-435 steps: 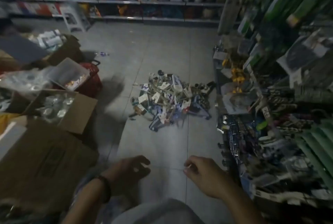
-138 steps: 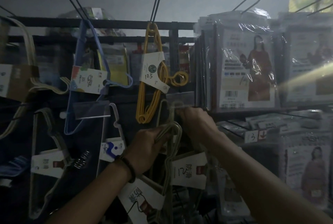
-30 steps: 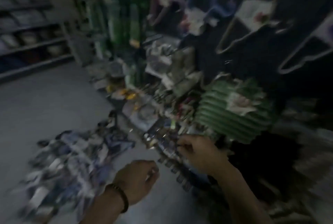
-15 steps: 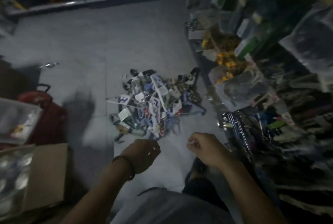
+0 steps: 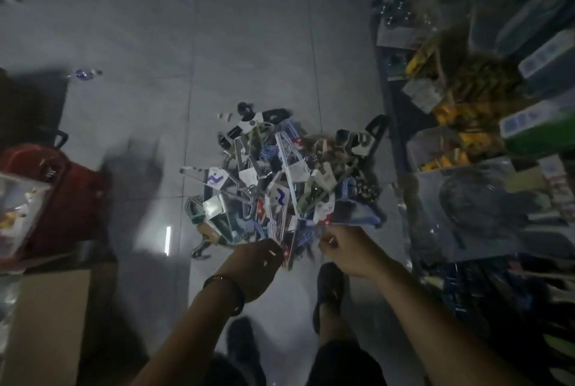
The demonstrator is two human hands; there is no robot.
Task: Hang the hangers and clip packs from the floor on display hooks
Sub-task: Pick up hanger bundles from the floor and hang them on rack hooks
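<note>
Head view looks straight down: grey floor (image 5: pixel 249 43) fills most of it, with the display rack (image 5: pixel 485 168) crowding the right side, a red basket (image 5: pixel 65 196) and a cardboard box (image 5: pixel 46 323) on the left. In the middle of the floor lies the pile (image 5: pixel 280 186) of hangers and clip packs, a loose tangle with no single direction; several hangers near the front run roughly away from the person, and one pale hanger (image 5: pixel 214 180) lies crosswise on the left of the heap. Both hands hover at the near edge of the pile, which lies just ahead of the fingers. Left hand (image 5: pixel 255 264) looks closer to the heap's middle, fingers curled loosely inward, holding nothing I can make out. Right hand (image 5: pixel 348 252) is at the near right corner, beside a blue hanger (image 5: pixel 357 217), fingers also curled in; whether they pinch anything small I cannot tell, as it is dim and smeared. I'd guess either hand can take the next piece, the left slightly nearer
</note>
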